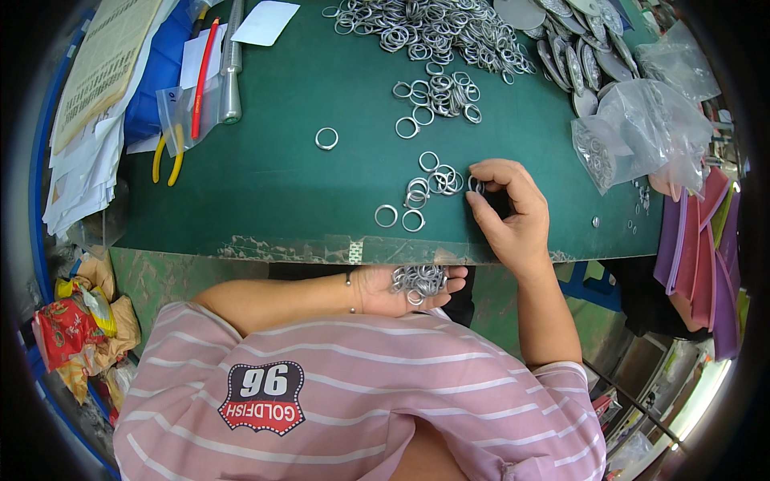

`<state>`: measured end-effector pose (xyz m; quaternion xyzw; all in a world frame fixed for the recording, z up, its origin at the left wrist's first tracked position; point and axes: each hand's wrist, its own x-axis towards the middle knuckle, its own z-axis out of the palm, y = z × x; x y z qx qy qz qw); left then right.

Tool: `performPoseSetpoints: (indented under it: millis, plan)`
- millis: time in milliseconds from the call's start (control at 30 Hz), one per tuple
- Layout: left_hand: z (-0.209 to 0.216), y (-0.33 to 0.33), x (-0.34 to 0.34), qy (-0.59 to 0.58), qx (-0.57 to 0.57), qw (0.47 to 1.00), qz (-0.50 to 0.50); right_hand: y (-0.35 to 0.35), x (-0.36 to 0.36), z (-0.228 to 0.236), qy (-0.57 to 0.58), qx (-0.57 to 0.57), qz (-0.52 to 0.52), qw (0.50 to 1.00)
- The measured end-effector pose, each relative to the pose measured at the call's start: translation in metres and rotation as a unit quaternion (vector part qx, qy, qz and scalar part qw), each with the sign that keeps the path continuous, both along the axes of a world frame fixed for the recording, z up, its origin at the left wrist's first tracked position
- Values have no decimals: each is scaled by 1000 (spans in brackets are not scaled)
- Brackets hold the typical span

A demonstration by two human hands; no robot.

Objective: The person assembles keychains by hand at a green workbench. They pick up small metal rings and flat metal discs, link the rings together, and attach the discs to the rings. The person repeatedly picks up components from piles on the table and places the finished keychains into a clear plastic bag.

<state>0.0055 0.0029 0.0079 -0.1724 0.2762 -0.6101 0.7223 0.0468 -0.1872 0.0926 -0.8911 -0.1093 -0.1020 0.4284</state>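
My left hand [377, 293] is palm up, just off the table's near edge, cupping a heap of silver metal rings [419, 281]. Over the green tabletop, my right hand [513, 210] pinches one silver ring [476, 185] between thumb and fingertips, partly hidden by the fingers. Beside it lies a loose group of several rings [441, 179]. Farther off is another small group of rings [451, 94], and a large pile of rings [433, 32] lies at the far side. One ring [326, 139] sits alone to the left.
Flat metal discs [585, 56] are stacked at the far right, beside clear plastic bags [642, 120]. At the left are a tapered metal rod [231, 80], a red pencil [204, 76], yellow-handled pliers [169, 164] and papers [88, 136]. Clear tape lines the table's worn near edge [321, 249].
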Motion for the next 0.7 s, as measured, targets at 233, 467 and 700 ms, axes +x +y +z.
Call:
performPoseSetpoints:
  millis: [233,467,700]
  plan:
    - [-3,-1,0,-10,-18,1000,10,2,8,0,-51,-88,70,992]
    - [-3,-1,0,6,-25,1000,8,-4,7,3,-38,-78,81,993]
    - [-4,-2,1,26,-37,999,7,14,14,8,-71,-77,89,990]
